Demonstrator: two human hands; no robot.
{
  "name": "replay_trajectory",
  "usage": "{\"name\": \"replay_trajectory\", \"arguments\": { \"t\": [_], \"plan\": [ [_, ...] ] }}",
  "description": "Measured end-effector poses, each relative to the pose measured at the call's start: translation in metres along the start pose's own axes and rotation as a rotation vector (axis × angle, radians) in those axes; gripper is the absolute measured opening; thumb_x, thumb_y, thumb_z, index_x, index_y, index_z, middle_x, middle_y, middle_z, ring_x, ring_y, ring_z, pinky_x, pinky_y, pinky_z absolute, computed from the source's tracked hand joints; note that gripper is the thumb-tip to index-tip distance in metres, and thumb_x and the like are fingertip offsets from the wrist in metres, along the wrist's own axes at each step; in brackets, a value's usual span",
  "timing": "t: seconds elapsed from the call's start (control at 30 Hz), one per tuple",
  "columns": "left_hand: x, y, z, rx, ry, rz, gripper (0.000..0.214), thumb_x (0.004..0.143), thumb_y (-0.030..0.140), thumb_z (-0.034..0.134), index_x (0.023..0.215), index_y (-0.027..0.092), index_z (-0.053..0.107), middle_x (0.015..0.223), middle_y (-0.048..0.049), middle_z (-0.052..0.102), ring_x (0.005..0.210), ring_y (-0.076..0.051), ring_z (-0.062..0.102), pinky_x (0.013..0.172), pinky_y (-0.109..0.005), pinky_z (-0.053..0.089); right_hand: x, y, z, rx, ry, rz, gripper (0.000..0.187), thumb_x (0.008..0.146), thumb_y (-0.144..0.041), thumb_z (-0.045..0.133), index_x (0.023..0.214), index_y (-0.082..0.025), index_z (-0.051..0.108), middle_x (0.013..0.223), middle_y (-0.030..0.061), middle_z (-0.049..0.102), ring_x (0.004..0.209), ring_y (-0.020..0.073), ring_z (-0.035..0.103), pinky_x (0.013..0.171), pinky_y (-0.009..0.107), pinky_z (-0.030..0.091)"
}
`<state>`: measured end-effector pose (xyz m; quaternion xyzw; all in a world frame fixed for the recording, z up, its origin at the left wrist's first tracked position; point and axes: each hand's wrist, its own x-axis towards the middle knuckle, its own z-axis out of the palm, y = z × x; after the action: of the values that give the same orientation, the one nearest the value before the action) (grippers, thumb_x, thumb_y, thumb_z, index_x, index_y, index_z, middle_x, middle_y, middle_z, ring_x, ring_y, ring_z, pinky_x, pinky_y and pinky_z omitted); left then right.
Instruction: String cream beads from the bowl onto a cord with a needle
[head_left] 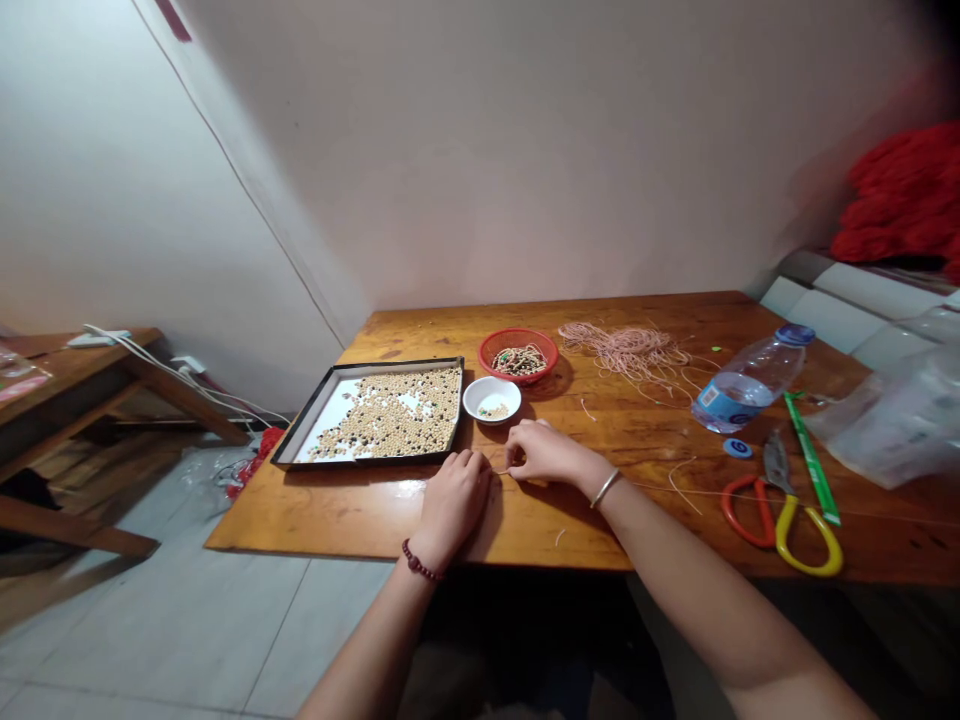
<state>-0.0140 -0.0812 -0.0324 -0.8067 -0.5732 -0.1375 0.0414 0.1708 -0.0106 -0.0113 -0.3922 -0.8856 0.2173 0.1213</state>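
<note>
The right hand [544,453] pinches a thin cord [501,473] in its fingertips, just beside the left hand [455,505], which may or may not grip it, both close below a small white dish [491,400] on the tabletop [352,510].

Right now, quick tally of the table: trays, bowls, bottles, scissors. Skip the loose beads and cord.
Black-rimmed tray: 1
Red bowl: 1
White bowl: 1
Plastic water bottle: 1
Scissors: 1
Total: 5
</note>
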Motion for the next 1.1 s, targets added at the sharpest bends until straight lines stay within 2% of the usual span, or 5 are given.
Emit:
{"name": "replay_trajectory", "arguments": {
  "t": [0.2,0.4,0.6,0.9,1.1],
  "plan": [
    [-0.002,0.0,-0.004,-0.238,-0.005,-0.079,0.014,0.094,0.027,0.043,0.09,0.02,0.055,0.084,-0.0046,0.065,0.08,-0.019,0.061,0.071,-0.03,0.045,-0.002,0.005,-0.007,0.038,-0.033,0.065,0.012,0.065,-0.017,0.062,0.069,-0.02,0.073,0.072,0.0027,0.073,0.073,0.0183,0.063,0.071,0.026,0.04],
    [0.002,0.005,-0.001,-0.931,0.09,-0.272,0.015,0.09,0.034,0.052,0.096,0.021,0.055,0.096,-0.0048,0.067,0.091,-0.018,0.066,0.078,-0.029,0.05,-0.001,0.011,-0.008,0.074,-0.071,0.083,0.011,0.065,-0.018,0.063,0.07,-0.019,0.073,0.072,0.0029,0.073,0.066,0.0159,0.063,0.064,0.023,0.041],
    [0.007,0.01,0.006,-1.507,0.014,-0.523,0.025,0.079,0.034,0.063,0.092,0.019,0.048,0.08,0.0012,0.057,0.067,-0.013,0.063,0.054,-0.021,0.048,0.001,0.015,-0.007,0.098,-0.101,0.096,0.011,0.064,-0.017,0.065,0.071,-0.019,0.073,0.072,0.0022,0.073,0.065,0.0145,0.063,0.061,0.022,0.04],
    [0.011,0.007,0.011,-1.844,0.164,-0.64,0.026,0.071,0.022,0.067,0.085,0.02,0.045,0.072,0.0033,0.055,0.075,-0.013,0.065,0.068,-0.024,0.053,0.0,0.019,-0.007,0.125,-0.118,0.127,0.013,0.062,-0.016,0.064,0.071,-0.018,0.072,0.072,0.0024,0.073,0.064,0.0137,0.062,0.057,0.02,0.039],
    [0.009,0.005,0.014,-1.839,0.177,-0.654,0.027,0.072,0.025,0.069,0.086,0.021,0.046,0.067,0.006,0.052,0.055,-0.006,0.055,0.048,-0.014,0.041,0.0,0.023,-0.005,0.149,-0.134,0.147,0.015,0.062,-0.014,0.062,0.072,-0.018,0.072,0.069,0.0016,0.072,0.06,0.0124,0.06,0.054,0.019,0.038]
  ]
}}
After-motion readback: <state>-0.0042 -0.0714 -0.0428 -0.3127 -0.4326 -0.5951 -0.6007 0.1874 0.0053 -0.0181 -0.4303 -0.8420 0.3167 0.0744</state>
